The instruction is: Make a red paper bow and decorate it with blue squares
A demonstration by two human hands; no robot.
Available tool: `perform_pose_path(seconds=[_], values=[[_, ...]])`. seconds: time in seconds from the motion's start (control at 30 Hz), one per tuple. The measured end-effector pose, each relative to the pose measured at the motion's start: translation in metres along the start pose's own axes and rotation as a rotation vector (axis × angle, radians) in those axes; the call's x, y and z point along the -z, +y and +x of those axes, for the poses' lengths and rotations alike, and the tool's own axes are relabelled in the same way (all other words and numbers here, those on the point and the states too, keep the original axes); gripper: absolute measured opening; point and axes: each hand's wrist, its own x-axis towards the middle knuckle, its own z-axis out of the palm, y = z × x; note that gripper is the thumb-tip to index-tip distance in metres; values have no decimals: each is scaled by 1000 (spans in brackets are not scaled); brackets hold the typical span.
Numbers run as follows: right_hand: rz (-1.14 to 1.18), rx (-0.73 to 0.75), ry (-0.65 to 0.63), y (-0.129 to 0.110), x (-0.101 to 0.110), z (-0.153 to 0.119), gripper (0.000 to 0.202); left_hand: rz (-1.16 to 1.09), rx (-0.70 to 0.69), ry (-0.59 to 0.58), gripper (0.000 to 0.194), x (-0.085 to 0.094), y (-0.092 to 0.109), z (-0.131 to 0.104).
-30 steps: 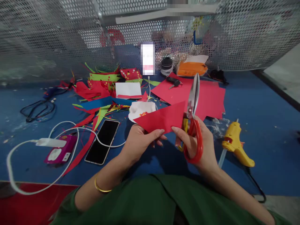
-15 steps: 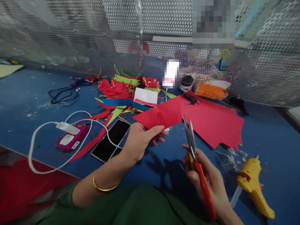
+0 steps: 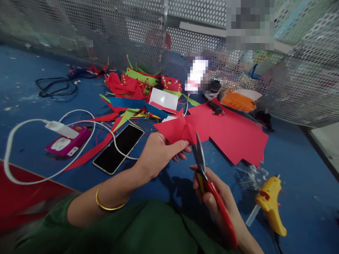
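Note:
Pinched between the thumb and fingers of my left hand (image 3: 164, 150) is a folded piece of red paper (image 3: 177, 129), creased near its middle. My right hand (image 3: 218, 192) grips a pair of scissors (image 3: 202, 165) with red and yellow handles, blades pointing up and away from me. The blades are at the paper's lower right edge, just right of my left fingertips. Whether they cut into it I cannot tell. Behind the held piece, larger red paper sheets (image 3: 235, 134) lie on the blue table, with a black key fob (image 3: 215, 107) on them.
Left of my hands lie a dark phone (image 3: 120, 148), a purple box (image 3: 67, 141) and a looping white cable (image 3: 22, 181). Coloured paper scraps (image 3: 127, 88) pile up at the back. A yellow glue gun (image 3: 270, 204) rests at right. Perforated metal panel (image 3: 106, 38) closes the far side.
My right hand has brought the scissors left, from beside the red paper to its edge, and the blades have come closer together. The whole view has shifted slightly.

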Motion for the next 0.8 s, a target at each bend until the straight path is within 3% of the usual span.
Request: perform_pose_path(seconds=[0.8], values=[[74,-17,-91,4,0,-1,64,137,46,-66,12,-2,-3,-4]])
